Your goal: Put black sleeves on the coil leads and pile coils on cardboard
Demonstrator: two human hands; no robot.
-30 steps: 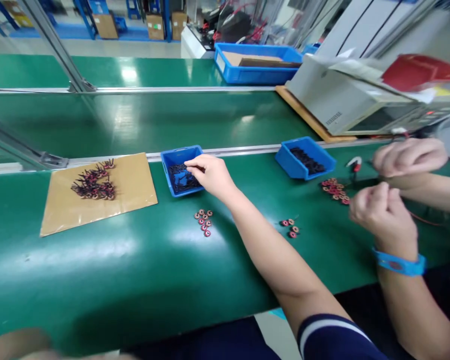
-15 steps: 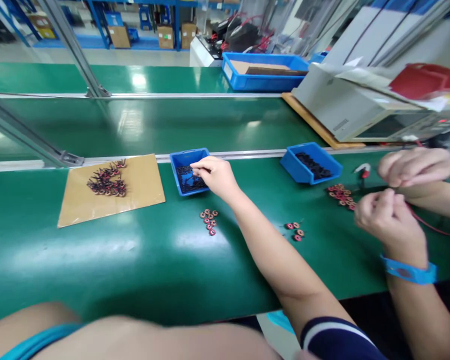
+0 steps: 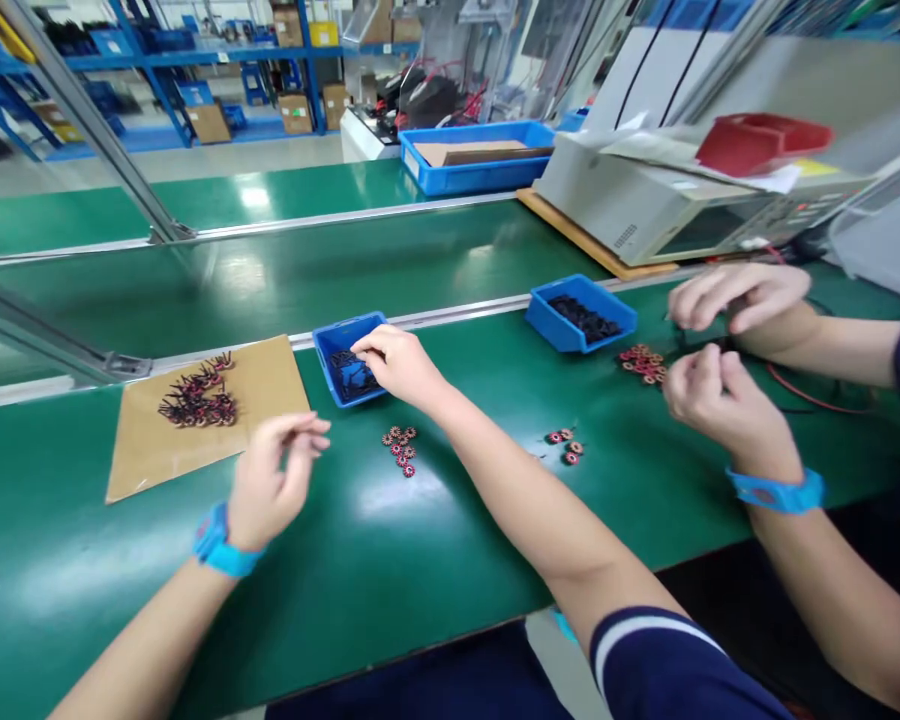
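My right hand is over the right side of a small blue bin, thumb and fingertips pinched together. Thin black pieces lie in that bin; whether one is between my fingertips is too small to tell. My left hand, with a blue wristband, hovers at the cardboard sheet's right corner, fingers loosely bent and apart, holding nothing. Several small red-and-copper toothed rings lie on the green bench just below the bin. On the cardboard sheet sits a pile of similar rings with black leads.
At right, a co-worker's hands work near a cluster of rings and another blue bin of black pieces. A few rings lie between us. A metal rail runs behind the bins; an instrument stands back right.
My left hand has risen from the lower edge and reached forward over the bench. My right hand stays at the bin, still pinched. The view has turned right and tilted up slightly.
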